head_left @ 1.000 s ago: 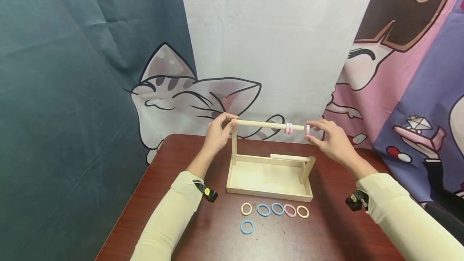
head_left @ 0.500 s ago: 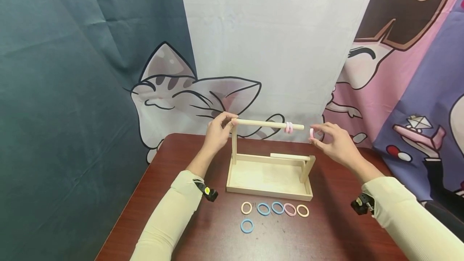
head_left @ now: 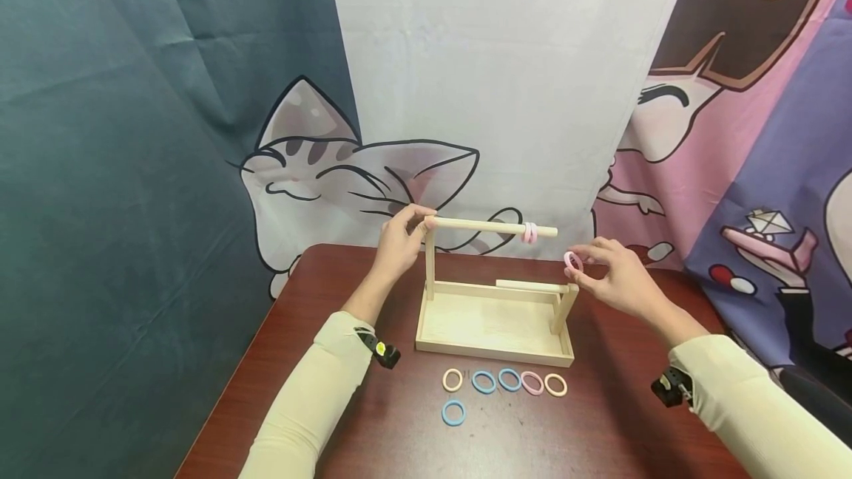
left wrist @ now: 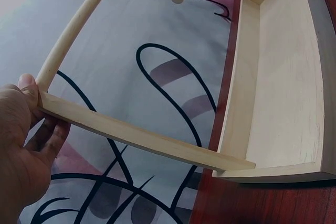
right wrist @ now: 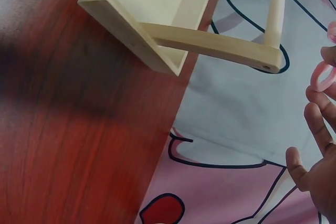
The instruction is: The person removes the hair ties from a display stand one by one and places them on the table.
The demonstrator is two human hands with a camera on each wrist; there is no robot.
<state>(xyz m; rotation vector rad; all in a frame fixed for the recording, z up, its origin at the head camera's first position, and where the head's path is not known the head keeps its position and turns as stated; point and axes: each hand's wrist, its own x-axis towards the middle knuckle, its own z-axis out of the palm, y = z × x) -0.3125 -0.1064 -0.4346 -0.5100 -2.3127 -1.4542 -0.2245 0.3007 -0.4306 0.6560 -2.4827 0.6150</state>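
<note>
My left hand (head_left: 398,246) grips the top left corner of a wooden rack, where the upper dowel (head_left: 475,225) meets its tall post (left wrist: 142,134). Near that dowel's free right end hang pink rings (head_left: 529,233). Between thumb and fingertips, my right hand (head_left: 619,276) pinches another pink ring (head_left: 573,262), held apart from the rack, below and right of the dowel's tip. A shorter post (right wrist: 220,46) bears the lower dowel (head_left: 532,287), which points left. Both posts rise from a shallow wooden tray base (head_left: 492,352).
In front of the base, loose rings lie on the dark red table (head_left: 373,420): cream rings (head_left: 452,390), several blue rings (head_left: 454,423) and a pink one (head_left: 532,394). A printed curtain (head_left: 519,94) hangs behind the table.
My right hand has drawn the pink ring away from the upper dowel's tip, rightward and down, and the ring has turned to show its opening. My left hand stays on the corner.
</note>
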